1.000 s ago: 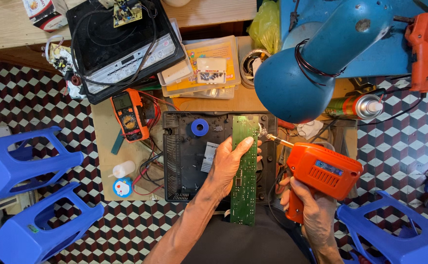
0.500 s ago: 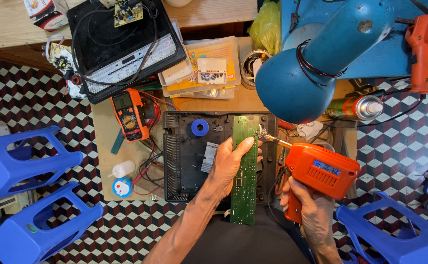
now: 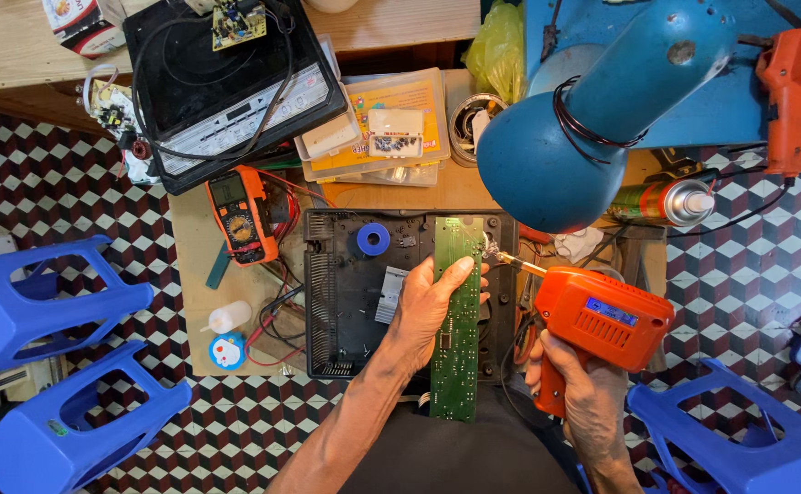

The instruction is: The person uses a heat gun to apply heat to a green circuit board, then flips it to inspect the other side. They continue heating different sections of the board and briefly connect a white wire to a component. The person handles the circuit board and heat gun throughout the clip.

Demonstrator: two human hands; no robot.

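Note:
My left hand (image 3: 430,307) grips a long green circuit board (image 3: 456,359), holding it lengthwise over a black plastic appliance base (image 3: 336,293). In my right hand (image 3: 576,395) is an orange soldering gun (image 3: 599,320). Its thin metal tip (image 3: 499,255) touches the upper right edge of the board. A blue roll of solder wire (image 3: 373,240) lies on the black base, just left of the board's top end.
An orange multimeter (image 3: 240,212) with red and black leads lies left of the base. Behind are a black induction cooktop (image 3: 227,82), a parts box (image 3: 378,128), a blue lamp shade (image 3: 565,137) and a spray can (image 3: 661,201). Blue plastic stools (image 3: 44,311) stand on both sides.

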